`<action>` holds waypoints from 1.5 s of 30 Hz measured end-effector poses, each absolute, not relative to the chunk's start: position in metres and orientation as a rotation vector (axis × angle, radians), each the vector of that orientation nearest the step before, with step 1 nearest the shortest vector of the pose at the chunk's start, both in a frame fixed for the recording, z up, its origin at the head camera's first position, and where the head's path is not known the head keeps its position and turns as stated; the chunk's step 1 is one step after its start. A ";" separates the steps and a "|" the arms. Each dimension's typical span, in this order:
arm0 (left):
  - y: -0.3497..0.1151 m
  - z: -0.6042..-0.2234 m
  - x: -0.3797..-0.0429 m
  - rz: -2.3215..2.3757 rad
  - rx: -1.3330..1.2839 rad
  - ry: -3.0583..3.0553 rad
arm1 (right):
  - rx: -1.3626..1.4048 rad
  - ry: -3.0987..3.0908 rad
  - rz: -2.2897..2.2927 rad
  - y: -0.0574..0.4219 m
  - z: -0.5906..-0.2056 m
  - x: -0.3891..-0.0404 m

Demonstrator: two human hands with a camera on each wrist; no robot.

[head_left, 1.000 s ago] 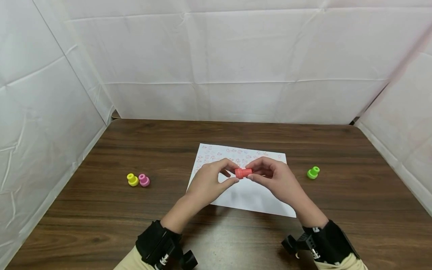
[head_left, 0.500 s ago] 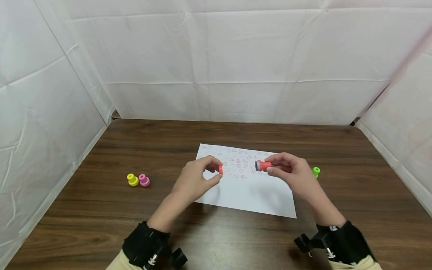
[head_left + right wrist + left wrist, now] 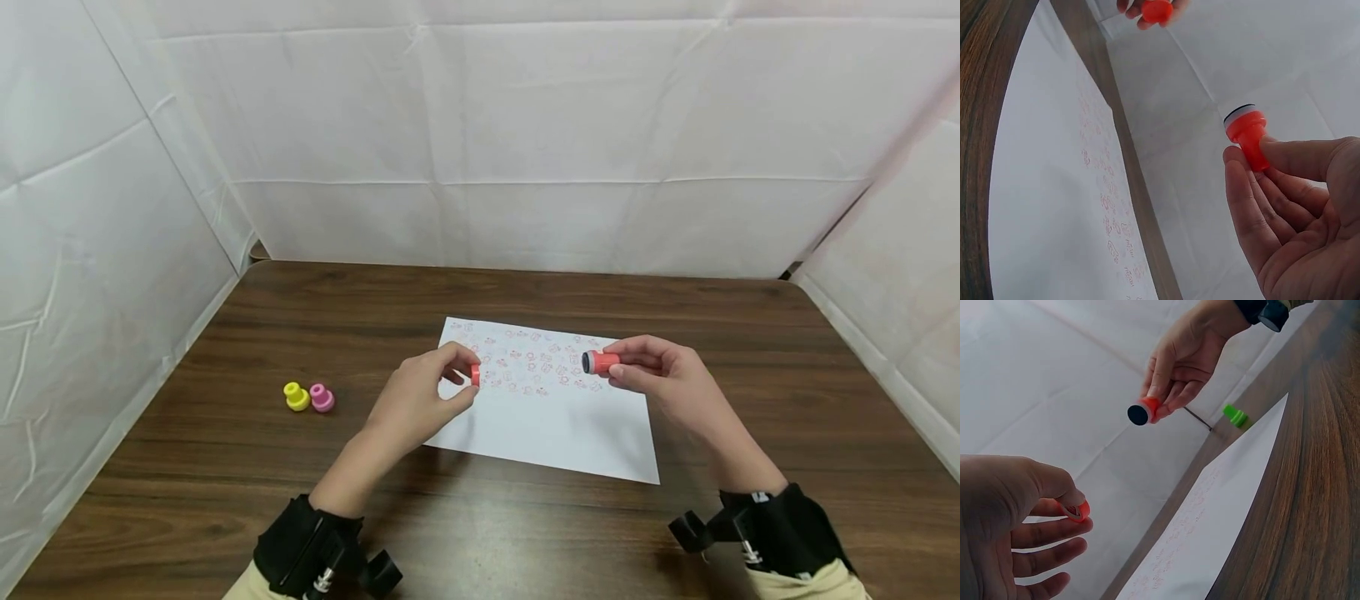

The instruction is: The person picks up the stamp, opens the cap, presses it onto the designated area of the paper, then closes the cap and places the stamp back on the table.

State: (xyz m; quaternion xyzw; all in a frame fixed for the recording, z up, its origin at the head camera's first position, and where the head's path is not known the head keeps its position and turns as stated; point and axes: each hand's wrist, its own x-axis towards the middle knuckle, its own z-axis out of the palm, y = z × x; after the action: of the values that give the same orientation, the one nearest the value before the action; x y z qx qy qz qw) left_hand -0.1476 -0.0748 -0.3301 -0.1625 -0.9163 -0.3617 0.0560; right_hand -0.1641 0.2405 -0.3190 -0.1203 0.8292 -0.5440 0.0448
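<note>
My left hand (image 3: 416,398) pinches a small red cap (image 3: 475,375) between thumb and fingertips above the paper's left side. Its hollow inside shows in the left wrist view. My right hand (image 3: 671,379) holds a red stamp (image 3: 602,362) by its handle above the paper's right side. The stamp's dark round face (image 3: 1138,414) is uncovered and points toward the left hand. Below both hands lies a white sheet of paper (image 3: 555,433), its upper part covered with several rows of small red stamped prints (image 3: 536,362).
A yellow stamp (image 3: 297,397) and a pink stamp (image 3: 322,398) stand side by side on the wooden table (image 3: 187,467) at the left. A green stamp (image 3: 1235,415) stands beyond the paper; the right hand hides it in the head view. White sheeting (image 3: 525,142) walls the table.
The cap has come off the red stamp. My left hand has drawn left with the cap, and my right hand has moved right with the stamp.
</note>
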 end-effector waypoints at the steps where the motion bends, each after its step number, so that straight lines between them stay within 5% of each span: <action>1: -0.075 -0.330 -0.147 -1.100 -0.491 -2.781 | -0.361 2.552 -1.641 0.240 -0.319 -0.165; 45: -0.077 -0.334 -0.151 -1.094 -0.484 -2.820 | -0.788 3.156 -0.236 0.180 -0.352 -0.192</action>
State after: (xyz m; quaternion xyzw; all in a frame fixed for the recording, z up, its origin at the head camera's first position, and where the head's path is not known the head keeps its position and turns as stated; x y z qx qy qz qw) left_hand -0.1515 -0.0767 -0.3341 -0.1579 -0.9199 -0.3569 0.0392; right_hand -0.1925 0.1804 -0.3521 -0.2411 0.9660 -0.0723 -0.0597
